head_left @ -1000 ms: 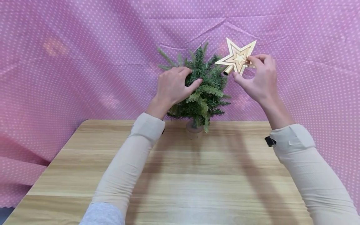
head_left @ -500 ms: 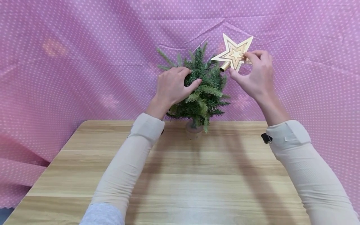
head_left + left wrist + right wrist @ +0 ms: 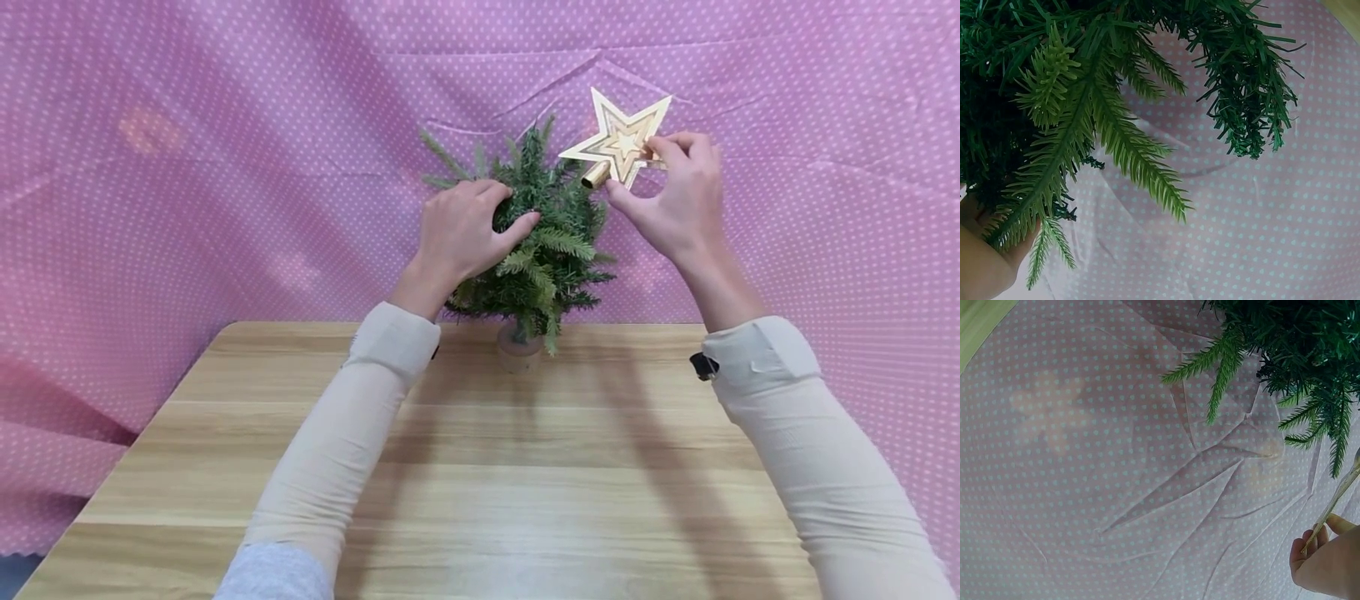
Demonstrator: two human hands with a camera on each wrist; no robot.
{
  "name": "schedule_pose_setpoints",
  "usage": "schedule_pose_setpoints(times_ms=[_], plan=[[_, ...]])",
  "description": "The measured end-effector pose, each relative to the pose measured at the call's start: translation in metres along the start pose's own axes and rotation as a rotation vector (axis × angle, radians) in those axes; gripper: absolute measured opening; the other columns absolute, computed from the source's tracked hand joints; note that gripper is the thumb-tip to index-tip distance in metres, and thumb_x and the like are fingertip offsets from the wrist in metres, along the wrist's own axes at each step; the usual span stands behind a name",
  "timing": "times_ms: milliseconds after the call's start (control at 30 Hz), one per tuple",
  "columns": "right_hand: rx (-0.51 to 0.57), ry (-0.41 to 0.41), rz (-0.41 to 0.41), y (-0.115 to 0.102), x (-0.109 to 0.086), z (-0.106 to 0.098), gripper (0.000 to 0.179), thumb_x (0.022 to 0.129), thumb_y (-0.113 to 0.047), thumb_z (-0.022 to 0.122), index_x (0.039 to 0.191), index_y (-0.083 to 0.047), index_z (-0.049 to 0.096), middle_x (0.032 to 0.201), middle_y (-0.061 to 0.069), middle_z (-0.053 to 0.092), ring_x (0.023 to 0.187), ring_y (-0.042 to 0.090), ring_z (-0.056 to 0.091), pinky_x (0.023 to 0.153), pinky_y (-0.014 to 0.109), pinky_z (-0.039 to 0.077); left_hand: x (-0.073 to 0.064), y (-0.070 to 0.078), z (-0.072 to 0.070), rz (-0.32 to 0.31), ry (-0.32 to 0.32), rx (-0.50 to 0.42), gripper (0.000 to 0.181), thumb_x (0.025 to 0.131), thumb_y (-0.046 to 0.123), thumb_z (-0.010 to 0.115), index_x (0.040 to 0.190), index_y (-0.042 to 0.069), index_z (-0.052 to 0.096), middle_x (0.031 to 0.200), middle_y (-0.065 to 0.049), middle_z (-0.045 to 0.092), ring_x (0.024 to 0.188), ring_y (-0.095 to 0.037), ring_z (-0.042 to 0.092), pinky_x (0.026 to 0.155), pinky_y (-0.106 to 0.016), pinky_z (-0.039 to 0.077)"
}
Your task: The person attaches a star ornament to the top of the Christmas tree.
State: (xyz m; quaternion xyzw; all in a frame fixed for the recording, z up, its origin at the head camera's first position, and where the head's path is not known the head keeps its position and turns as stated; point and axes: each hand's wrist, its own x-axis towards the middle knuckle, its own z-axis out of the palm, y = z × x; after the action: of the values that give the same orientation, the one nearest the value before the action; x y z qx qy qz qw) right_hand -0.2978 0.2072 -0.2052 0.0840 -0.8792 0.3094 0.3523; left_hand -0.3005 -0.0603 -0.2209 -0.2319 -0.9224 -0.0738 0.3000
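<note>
A small artificial Christmas tree (image 3: pixel 551 250) stands upright at the table's back. My left hand (image 3: pixel 461 229) grips its upper left side, thumb across the front and fingertips sunk among the needles. In the left wrist view, green branches (image 3: pixel 1085 112) cover much of that hand. My right hand (image 3: pixel 686 196) pinches a gold star tree topper (image 3: pixel 625 143) by its right side, between thumb and fingers. The topper's short tube (image 3: pixel 596 175) points down and left, close to the tree's upper right branches. From the right wrist camera the star (image 3: pixel 1335 497) shows edge-on.
The tree's round pale base (image 3: pixel 519 350) rests near the back edge of a wooden table (image 3: pixel 510 483). Pink dotted cloth (image 3: pixel 262 125) hangs close behind the tree and down the left side. A black strap (image 3: pixel 705 367) shows at the right cuff.
My right hand has carried the star topper left and slightly up, nearer the top of the tree. The left hand keeps its place on the tree.
</note>
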Motion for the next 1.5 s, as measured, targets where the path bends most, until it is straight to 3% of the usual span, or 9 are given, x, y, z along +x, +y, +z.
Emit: schedule_pose_setpoints(times_ms=[433, 700, 1500], plan=[[-0.006, 0.007, 0.026, -0.010, 0.006, 0.012, 0.073, 0.083, -0.045, 0.079, 0.139, -0.002, 0.059, 0.136, 0.012, 0.050, 0.128, 0.024, 0.041, 0.109, 0.035, 0.032, -0.003, -0.005, 0.001, -0.016, -0.013, -0.006, 0.063, 0.097, 0.066, 0.049, 0.131, 0.015, 0.068, 0.134, -0.003, 0.066, 0.117, -0.027, 0.064, 0.087, -0.046, 0.055], [-0.015, 0.029, 0.024, -0.017, 0.014, 0.014, 0.072, 0.084, -0.045, 0.078, 0.139, -0.002, 0.058, 0.137, 0.011, 0.050, 0.128, 0.023, 0.042, 0.108, 0.031, 0.034, -0.001, -0.007, -0.001, -0.005, 0.006, -0.010, 0.063, 0.097, 0.065, 0.048, 0.129, 0.015, 0.069, 0.132, -0.004, 0.067, 0.113, -0.027, 0.066, 0.081, -0.044, 0.056], [-0.023, 0.039, 0.056, -0.030, 0.028, 0.021, 0.075, 0.084, -0.050, 0.075, 0.140, -0.004, 0.058, 0.137, 0.008, 0.050, 0.126, 0.020, 0.042, 0.108, 0.029, 0.033, 0.004, -0.003, 0.003, 0.010, -0.001, -0.001, 0.065, 0.097, 0.067, 0.047, 0.130, 0.015, 0.068, 0.133, -0.003, 0.066, 0.115, -0.027, 0.065, 0.082, -0.046, 0.056]])
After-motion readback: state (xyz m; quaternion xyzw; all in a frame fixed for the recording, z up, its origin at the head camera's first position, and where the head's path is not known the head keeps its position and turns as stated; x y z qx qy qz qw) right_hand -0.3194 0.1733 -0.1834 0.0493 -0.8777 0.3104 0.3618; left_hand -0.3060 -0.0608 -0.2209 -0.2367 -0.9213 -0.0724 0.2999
